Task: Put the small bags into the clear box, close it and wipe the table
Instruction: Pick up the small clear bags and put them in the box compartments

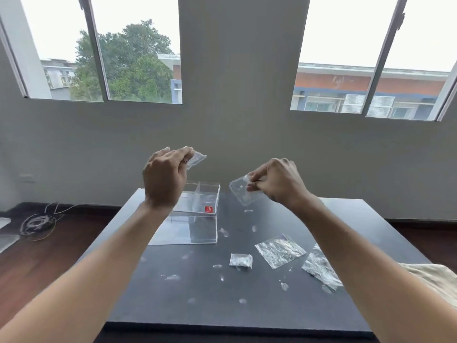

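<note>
My left hand is raised above the clear box and pinches a small clear bag at its fingertips. My right hand is held up to the right of the box and grips another small clear bag. The box stands on the dark table at its far left, with a divider inside and a red sticker on its front; its clear lid lies flat in front of it. Three more small bags lie on the table: a tiny one, a larger one and one partly under my right forearm.
A beige cloth lies at the table's right edge. White smudges dot the tabletop. Coiled wires lie on the wooden floor to the left. A wall with two windows stands behind the table.
</note>
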